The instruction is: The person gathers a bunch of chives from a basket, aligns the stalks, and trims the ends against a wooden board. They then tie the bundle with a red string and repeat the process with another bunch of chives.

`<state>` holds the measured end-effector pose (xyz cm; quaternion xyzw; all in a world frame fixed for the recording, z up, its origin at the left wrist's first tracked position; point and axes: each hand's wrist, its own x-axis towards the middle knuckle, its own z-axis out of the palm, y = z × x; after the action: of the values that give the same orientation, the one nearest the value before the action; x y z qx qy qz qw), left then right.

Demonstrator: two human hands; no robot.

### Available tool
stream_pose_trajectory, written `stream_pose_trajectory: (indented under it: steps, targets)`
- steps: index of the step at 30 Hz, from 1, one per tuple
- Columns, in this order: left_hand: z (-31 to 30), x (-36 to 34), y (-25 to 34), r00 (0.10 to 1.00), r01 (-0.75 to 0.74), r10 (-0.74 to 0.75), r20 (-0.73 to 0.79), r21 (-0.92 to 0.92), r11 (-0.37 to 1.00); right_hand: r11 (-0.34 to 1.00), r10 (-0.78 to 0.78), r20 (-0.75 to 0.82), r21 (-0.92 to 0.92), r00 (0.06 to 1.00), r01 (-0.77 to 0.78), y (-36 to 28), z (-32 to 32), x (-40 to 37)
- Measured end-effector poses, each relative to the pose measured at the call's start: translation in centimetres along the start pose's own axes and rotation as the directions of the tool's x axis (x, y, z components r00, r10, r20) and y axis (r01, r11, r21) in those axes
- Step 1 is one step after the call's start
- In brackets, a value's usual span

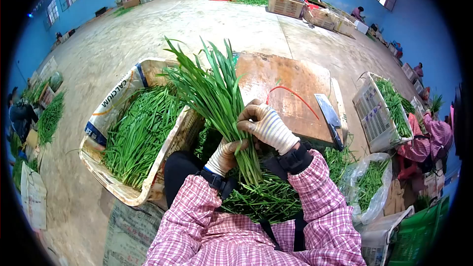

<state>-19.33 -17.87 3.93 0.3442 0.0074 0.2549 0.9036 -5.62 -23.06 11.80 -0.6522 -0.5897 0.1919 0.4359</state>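
Observation:
Upright before me is a bunch of long, flat green leaves that look like garlic chives (217, 93). My left hand (222, 156), in a whitish work glove, is wrapped round its lower stalks, whose cut ends point down towards my lap. Against the bunch's right side, my right hand (268, 124), in a striped glove, has thumb and fingers pinched at the leaves; exactly what lies between the fingertips is partly hidden. Beyond it stands a worn wooden board (286, 83) with a red cord (298, 97) on top. A cleaver (329, 118) lies at the board's right edge.
To the left, a crate (170, 160) holds more cut greens. Loose greens (261, 199) cover the space below my hands. On the right are a plastic bag of greens (369, 182), a white crate (374, 118) and a green crate (419, 236). Other people sit along the walls.

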Motion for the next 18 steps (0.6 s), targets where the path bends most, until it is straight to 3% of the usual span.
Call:
stream_pose_trajectory:
  steps: [2, 6, 9, 10, 13, 15, 18]
  targets:
    - [-0.8, -0.1, -0.5, 0.999, 0.019, -0.018, -0.034, 0.013, 1.000, 0.996, 0.026, -0.023, 0.081, 0.999, -0.024, 0.4, 0.2, -0.4]
    - [-1.0, -0.3, -0.9, 0.999, 0.038, -0.038, -0.031, 0.021, 0.999, 0.870, 0.211, -0.132, 0.477, 0.969, -0.125, 0.1, 0.8, -1.1]
    - [-1.2, -0.6, -1.2, 0.997, 0.080, -0.079, -0.027, 0.033, 0.996, 0.801, 0.140, -0.241, 0.598, 0.960, 0.033, 0.2, 0.1, -0.7]
    - [-1.0, -0.7, -1.1, 0.996, 0.088, -0.087, -0.027, 0.027, 0.996, 0.862, 0.107, -0.234, 0.507, 0.966, 0.027, 0.2, -0.4, -0.8]
    - [-1.0, -0.8, -1.1, 0.994, 0.099, -0.098, -0.045, 0.030, 0.995, 0.992, -0.126, -0.152, 0.006, 0.980, 0.129, 0.2, -0.9, -1.5]
    - [-1.1, -0.7, -1.2, 0.994, 0.101, -0.098, -0.057, 0.060, 0.993, 0.986, -0.119, -0.035, -0.124, 0.992, 0.114, 0.3, -1.0, -1.9]
    - [-1.2, -0.5, -1.3, 0.992, 0.110, -0.103, -0.071, 0.109, 0.988, 0.988, -0.120, -0.035, -0.107, 0.992, 0.116, 0.6, -0.3, -2.2]
